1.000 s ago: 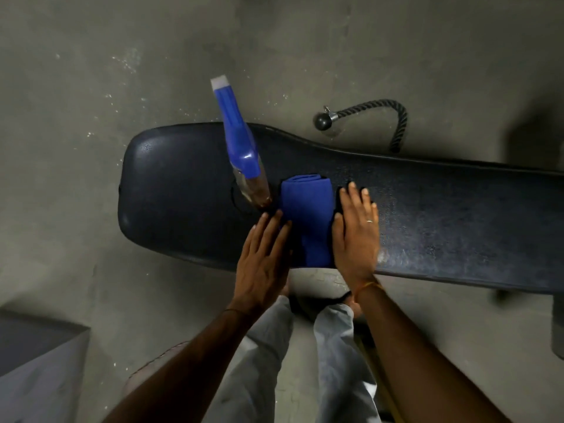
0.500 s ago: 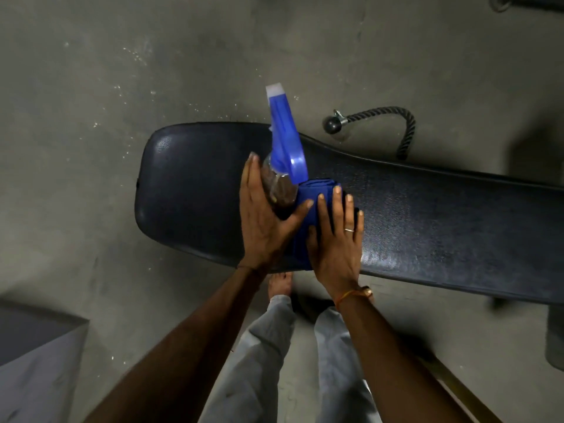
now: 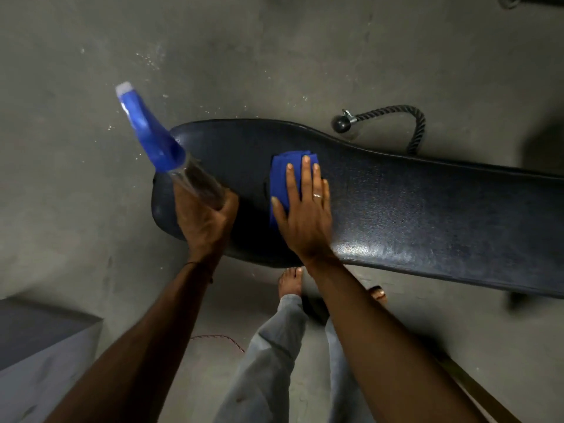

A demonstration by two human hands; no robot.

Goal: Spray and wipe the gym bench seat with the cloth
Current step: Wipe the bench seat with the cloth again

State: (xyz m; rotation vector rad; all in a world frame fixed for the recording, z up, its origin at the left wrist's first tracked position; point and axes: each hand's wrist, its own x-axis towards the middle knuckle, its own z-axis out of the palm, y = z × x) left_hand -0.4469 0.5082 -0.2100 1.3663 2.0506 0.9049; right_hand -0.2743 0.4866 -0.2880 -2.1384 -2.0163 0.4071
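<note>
The black, pebble-grained bench seat (image 3: 396,215) tapers to a rounded end. Over that end the left hand (image 3: 204,221) curls round the clear body of a blurred, blue-headed spray bottle (image 3: 171,157). On the seat the right hand (image 3: 305,215) lies flat, fingers straight, half covering a folded blue cloth (image 3: 282,184). The seat's other end is cut off.

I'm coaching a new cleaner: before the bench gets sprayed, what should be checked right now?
1. Left hand grips the spray bottle: ok.
2. Nozzle aimed at the bench seat: not ok, it points away over the floor.
3. Finger on the trigger: cannot tell, blurred.
4. Right hand flat on the cloth, cloth on the seat: ok.
5. Liquid in the bottle: cannot tell.
</note>
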